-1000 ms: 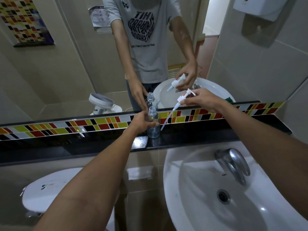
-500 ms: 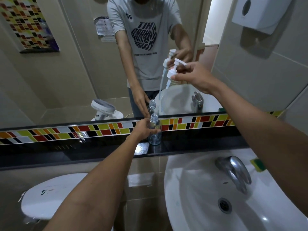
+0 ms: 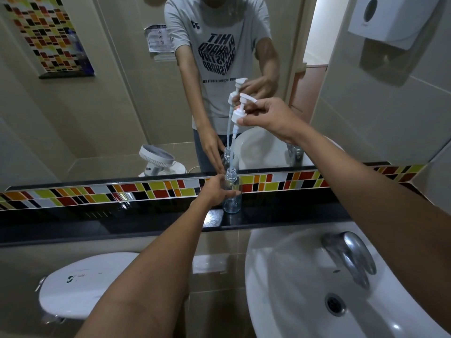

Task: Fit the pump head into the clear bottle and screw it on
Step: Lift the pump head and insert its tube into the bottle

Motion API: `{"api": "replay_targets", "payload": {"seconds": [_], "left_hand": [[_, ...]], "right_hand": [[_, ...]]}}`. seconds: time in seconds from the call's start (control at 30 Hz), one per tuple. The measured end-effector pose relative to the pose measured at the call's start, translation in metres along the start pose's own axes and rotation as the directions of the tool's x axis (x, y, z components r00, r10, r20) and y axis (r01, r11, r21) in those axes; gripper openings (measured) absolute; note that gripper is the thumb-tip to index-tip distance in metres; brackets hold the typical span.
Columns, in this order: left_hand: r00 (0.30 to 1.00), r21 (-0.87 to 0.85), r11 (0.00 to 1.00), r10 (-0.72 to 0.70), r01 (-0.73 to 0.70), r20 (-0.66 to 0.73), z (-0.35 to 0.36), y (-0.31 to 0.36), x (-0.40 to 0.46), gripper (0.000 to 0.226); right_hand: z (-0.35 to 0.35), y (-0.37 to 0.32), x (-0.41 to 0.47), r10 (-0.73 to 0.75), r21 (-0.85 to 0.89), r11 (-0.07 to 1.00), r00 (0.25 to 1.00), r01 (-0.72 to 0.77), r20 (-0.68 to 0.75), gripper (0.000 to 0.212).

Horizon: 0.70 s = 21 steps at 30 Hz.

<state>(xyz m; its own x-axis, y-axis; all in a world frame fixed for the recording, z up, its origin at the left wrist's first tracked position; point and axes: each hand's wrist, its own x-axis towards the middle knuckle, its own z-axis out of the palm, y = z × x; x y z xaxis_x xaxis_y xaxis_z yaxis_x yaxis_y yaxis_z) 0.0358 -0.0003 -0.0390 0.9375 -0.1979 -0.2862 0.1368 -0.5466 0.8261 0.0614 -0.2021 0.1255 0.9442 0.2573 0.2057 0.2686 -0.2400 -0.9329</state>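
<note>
Since the earlier frame, right hand has swung the pump head upright over the clear bottle; dip tube now hangs down with its tip at or just inside the bottle neck, hard to tell which. Right hand pinches the pump collar. Left hand is wrapped around the bottle, which stands on the black ledge under the mirror.

Risks: thin tube could bend or snag on the rim if lowered off-axis; light bottle could tip if left hand loosens; collar could cross-thread if seated tilted.

Count, reflections excluded: one pump head, one bottle, two hands, one sink, one tap.
</note>
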Motion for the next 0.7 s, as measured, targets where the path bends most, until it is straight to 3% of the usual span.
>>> {"api": "replay_targets", "payload": {"seconds": [0.17,0.47,0.7], "left_hand": [[1.000,0.015,1.000,0.001,-0.001,0.019,0.000,0.000,0.000,0.073],[0.999,0.023,0.999,0.033,-0.034,0.011,0.003,-0.003,-0.001,0.051],[1.000,0.002,1.000,0.015,-0.015,-0.002,0.003,-0.004,-0.004,0.060]], "right_hand": [[0.022,0.021,-0.008,0.029,-0.095,0.995,0.997,-0.021,0.075,0.040],[0.049,0.061,-0.028,0.132,-0.227,0.969,0.984,-0.102,0.123,0.031],[0.055,0.081,-0.031,0.164,-0.243,0.961,0.979,-0.130,0.122,0.026]]}}
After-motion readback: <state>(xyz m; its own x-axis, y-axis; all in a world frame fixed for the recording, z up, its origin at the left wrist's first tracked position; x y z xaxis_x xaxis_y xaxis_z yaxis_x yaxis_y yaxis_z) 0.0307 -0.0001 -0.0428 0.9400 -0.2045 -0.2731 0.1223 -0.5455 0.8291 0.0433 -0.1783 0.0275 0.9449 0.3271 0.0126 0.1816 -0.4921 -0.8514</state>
